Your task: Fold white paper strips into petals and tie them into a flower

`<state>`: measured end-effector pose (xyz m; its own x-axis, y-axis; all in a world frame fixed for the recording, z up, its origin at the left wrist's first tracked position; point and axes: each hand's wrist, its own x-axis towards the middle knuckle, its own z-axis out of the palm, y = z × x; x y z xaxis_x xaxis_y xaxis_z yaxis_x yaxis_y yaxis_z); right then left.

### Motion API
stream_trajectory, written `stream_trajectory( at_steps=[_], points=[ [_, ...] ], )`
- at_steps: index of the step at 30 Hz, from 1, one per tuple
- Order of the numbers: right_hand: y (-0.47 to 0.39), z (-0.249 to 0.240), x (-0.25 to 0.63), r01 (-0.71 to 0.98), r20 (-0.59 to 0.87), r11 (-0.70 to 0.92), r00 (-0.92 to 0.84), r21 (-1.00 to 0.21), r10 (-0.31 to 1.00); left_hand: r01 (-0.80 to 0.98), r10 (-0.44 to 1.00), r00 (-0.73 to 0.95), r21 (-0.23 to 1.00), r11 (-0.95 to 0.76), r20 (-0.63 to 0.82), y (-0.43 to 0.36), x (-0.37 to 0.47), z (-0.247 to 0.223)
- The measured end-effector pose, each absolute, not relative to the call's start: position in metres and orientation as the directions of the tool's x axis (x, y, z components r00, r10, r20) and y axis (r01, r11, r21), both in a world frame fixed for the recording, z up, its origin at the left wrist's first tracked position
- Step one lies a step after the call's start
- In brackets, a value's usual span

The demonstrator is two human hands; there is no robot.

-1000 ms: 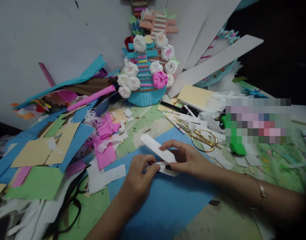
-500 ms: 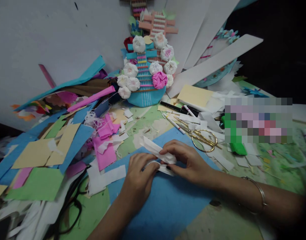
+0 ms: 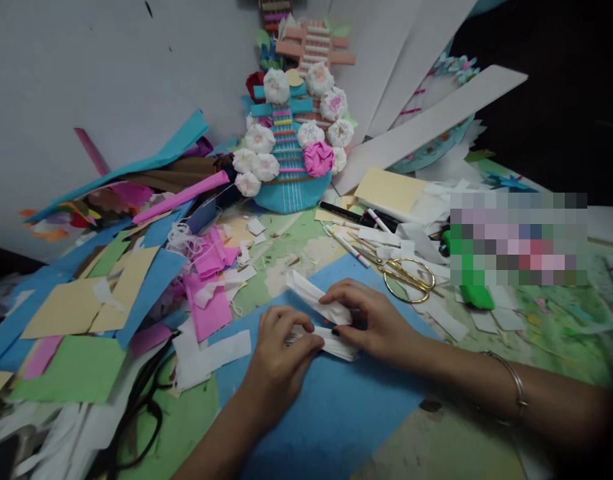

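Both my hands pinch a folded strip of white tissue paper point(image 3: 317, 301) over a blue paper sheet point(image 3: 331, 407) at the table's middle front. My left hand point(image 3: 281, 363) grips the pleated near end with thumb and fingers. My right hand point(image 3: 371, 320) presses the folds from the right, with dark nails and a bangle on its wrist. The strip's free end sticks up and away to the left of my right hand.
Gold scissors point(image 3: 406, 273) and pens point(image 3: 353, 217) lie just beyond my right hand. A paper craft with white and pink flowers point(image 3: 291, 150) stands at the back. Pink, blue, yellow and green paper scraps point(image 3: 111, 287) cover the left side. A green object point(image 3: 473, 293) sits right.
The flat white strip has been gathered into folds, so its free end is shorter. Both hands have drawn slightly closer together around it.
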<state>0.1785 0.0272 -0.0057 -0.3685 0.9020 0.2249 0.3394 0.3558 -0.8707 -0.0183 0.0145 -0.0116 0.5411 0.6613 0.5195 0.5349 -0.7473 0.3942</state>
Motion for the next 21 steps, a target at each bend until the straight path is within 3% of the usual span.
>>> stream_trajectory(
  at_steps=[7, 14, 17, 21],
  points=[
    [0.027, -0.01, 0.178, 0.202, 0.064, 0.136, -0.33, -0.97, 0.942, 0.448, 0.444, 0.606, 0.178, -0.876, 0.661, 0.01, -0.022, -0.005],
    [0.023, -0.006, 0.174, 0.053, -0.13, -0.12, -0.315, -0.991, 0.94, 0.452, 0.368, 0.633, 0.06, -0.89, 0.681, 0.003, -0.02, 0.001],
    [0.021, -0.004, 0.173, 0.045, -0.115, -0.106, -0.316, -0.993, 0.942, 0.45, 0.353, 0.653, 0.031, -0.893, 0.67, 0.002, -0.02, 0.001],
    [0.019, -0.005, 0.174, 0.103, 0.021, 0.054, -0.305, -0.993, 0.952, 0.459, 0.362, 0.644, 0.038, -0.888, 0.674, 0.002, -0.019, 0.001]
  ],
)
